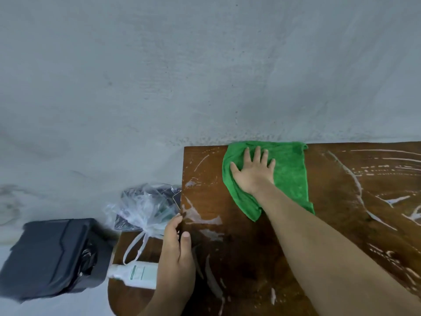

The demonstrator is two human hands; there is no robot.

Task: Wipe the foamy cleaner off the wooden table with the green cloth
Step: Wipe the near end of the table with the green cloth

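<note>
A green cloth lies spread at the far edge of the wooden table, close to its left corner. My right hand presses flat on the cloth, fingers spread toward the wall. My left hand grips the table's left edge, thumb on top and fingers over the side. White foamy streaks run across the right part of the table, and thinner smears lie near the left edge.
A grey wall rises directly behind the table. On a lower wooden surface to the left rest a white bottle on its side and a clear plastic bag. A black bin stands further left.
</note>
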